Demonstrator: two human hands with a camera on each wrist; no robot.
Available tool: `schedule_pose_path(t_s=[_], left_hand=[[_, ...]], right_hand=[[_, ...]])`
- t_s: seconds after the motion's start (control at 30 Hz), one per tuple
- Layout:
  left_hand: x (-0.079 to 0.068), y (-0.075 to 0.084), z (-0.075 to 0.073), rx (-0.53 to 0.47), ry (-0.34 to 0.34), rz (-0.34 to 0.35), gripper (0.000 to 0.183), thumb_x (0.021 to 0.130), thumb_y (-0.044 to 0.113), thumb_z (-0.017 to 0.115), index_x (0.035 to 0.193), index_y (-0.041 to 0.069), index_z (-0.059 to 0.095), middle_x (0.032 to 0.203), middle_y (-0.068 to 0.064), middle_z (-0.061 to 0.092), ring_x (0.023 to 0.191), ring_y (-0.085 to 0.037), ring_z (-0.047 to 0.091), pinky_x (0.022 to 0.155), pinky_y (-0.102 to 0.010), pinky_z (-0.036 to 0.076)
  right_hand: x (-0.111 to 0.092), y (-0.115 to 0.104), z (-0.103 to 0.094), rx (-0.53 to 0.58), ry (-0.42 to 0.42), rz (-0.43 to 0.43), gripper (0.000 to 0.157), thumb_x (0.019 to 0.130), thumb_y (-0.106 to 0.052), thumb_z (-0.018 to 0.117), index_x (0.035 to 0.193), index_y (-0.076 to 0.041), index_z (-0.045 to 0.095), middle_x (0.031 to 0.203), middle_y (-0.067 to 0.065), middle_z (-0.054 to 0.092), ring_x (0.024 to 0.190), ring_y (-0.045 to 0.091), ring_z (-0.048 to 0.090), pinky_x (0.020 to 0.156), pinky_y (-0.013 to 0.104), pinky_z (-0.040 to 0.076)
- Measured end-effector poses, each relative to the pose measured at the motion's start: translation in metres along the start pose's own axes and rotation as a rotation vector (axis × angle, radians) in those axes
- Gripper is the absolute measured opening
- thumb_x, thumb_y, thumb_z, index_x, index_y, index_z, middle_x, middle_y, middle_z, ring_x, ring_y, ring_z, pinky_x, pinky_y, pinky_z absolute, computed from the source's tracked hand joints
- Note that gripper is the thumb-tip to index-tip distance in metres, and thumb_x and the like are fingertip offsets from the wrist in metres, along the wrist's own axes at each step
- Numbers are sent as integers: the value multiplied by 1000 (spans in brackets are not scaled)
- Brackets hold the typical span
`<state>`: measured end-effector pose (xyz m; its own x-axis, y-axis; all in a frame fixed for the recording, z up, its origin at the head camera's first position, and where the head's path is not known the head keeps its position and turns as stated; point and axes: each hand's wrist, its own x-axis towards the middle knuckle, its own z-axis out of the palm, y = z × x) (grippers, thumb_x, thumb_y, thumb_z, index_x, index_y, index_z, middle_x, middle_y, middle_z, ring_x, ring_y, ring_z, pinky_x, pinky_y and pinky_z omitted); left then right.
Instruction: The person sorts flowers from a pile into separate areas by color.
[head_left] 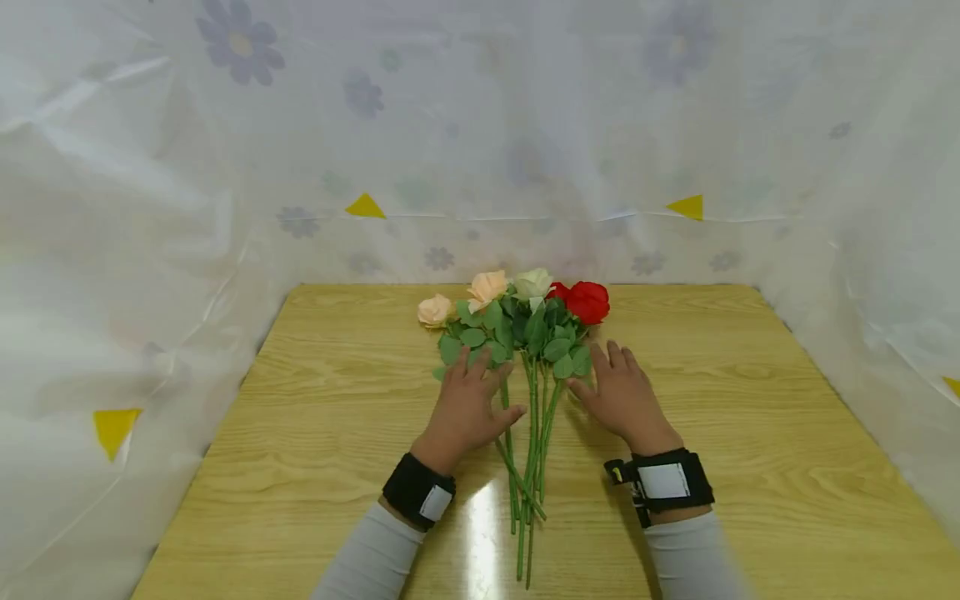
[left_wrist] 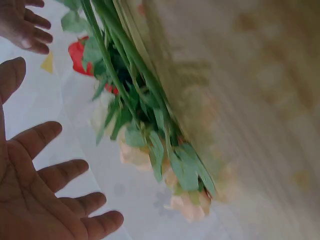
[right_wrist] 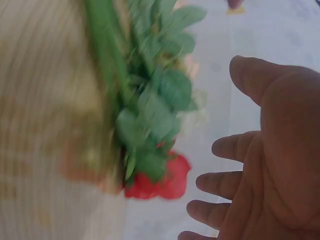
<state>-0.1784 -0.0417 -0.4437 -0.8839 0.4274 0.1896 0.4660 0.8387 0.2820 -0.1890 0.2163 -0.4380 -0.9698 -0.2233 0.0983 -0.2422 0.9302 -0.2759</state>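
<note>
A loose bunch of long-stemmed roses lies on the wooden table, blooms toward the back. Peach roses (head_left: 489, 287) are at its left, a cream-white rose (head_left: 533, 283) in the middle, and red roses (head_left: 588, 302) at the right. Their green stems (head_left: 533, 433) point to the front, some crossing. My left hand (head_left: 467, 408) is spread over the left side of the leaves and stems. Beside the right leaves is my right hand (head_left: 622, 396), fingers apart. In both wrist views the palms show nothing held, with the red rose (right_wrist: 167, 177) apart from the right fingers.
The wooden table (head_left: 322, 433) extends to both sides of the flowers. White flower-patterned sheeting (head_left: 480, 125) surrounds it at the back and sides. Yellow triangles (head_left: 366, 207) are stuck on the sheeting. Each wrist wears a black strap (head_left: 671, 481).
</note>
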Motion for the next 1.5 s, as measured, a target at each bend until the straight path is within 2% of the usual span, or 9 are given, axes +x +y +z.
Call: schedule_pose_path(t_s=[0.13, 0.27, 0.37, 0.53, 0.67, 0.87, 1.0, 1.23, 1.5], left_hand=[[2, 13, 6, 11, -88, 155, 67, 88, 61, 51, 143, 25, 41, 152, -14, 28, 137, -40, 13, 104, -60, 30], [5, 24, 13, 86, -159, 294, 65, 87, 62, 50, 142, 27, 43, 149, -11, 34, 137, -38, 17, 105, -55, 34], [4, 30, 16, 141, -221, 342, 66, 85, 65, 51, 140, 30, 44, 149, -9, 34, 137, -38, 18, 104, -57, 32], [0, 34, 15, 160, -305, 300, 69, 81, 66, 56, 140, 33, 44, 152, -7, 29, 137, -39, 16, 103, -65, 27], [-1, 34, 15, 140, -353, 256, 69, 81, 64, 56, 141, 33, 43, 153, -8, 26, 136, -40, 19, 99, -65, 34], [-1, 35, 19, 114, -397, 295, 65, 85, 61, 52, 143, 34, 39, 154, -14, 22, 133, -44, 23, 92, -54, 46], [-2, 33, 20, 124, -399, 307, 63, 86, 61, 52, 141, 34, 43, 154, -13, 23, 131, -45, 26, 91, -51, 48], [-9, 19, 12, 112, -391, 278, 63, 85, 61, 54, 141, 33, 43, 153, -13, 25, 129, -48, 28, 91, -52, 47], [-29, -15, 3, 78, -373, 258, 65, 84, 61, 54, 140, 30, 45, 153, -14, 25, 126, -52, 30, 92, -56, 45]], right_hand=[[-9, 32, 0, -27, -89, 75, 77, 95, -47, 47, 142, 9, 26, 143, 39, 21, 128, 57, 17, 99, 70, 27], [-15, 51, 3, -22, -169, 115, 76, 95, -48, 45, 140, 11, 29, 140, 41, 25, 124, 59, 21, 95, 70, 31], [-17, 58, 6, 2, -212, 106, 70, 95, -47, 46, 135, 11, 38, 132, 39, 38, 118, 57, 32, 92, 68, 36], [-20, 60, 8, 18, -232, 88, 64, 92, -44, 54, 126, 10, 47, 118, 32, 48, 110, 53, 40, 90, 64, 38], [-20, 58, 8, 23, -239, 92, 67, 88, -44, 57, 125, 11, 47, 117, 33, 46, 110, 54, 38, 89, 64, 38], [-19, 55, 8, -1, -242, 93, 67, 88, -42, 57, 126, 13, 46, 124, 39, 42, 115, 58, 33, 94, 66, 34], [-20, 55, 8, -4, -236, 91, 68, 89, -41, 56, 127, 14, 44, 129, 42, 37, 120, 59, 27, 98, 67, 30], [-19, 51, 8, 16, -230, 90, 68, 89, -41, 56, 128, 14, 43, 129, 41, 37, 121, 59, 25, 98, 67, 30], [-25, 53, 7, 39, -243, 100, 68, 90, -42, 56, 128, 13, 43, 131, 41, 34, 121, 60, 22, 96, 68, 32]])
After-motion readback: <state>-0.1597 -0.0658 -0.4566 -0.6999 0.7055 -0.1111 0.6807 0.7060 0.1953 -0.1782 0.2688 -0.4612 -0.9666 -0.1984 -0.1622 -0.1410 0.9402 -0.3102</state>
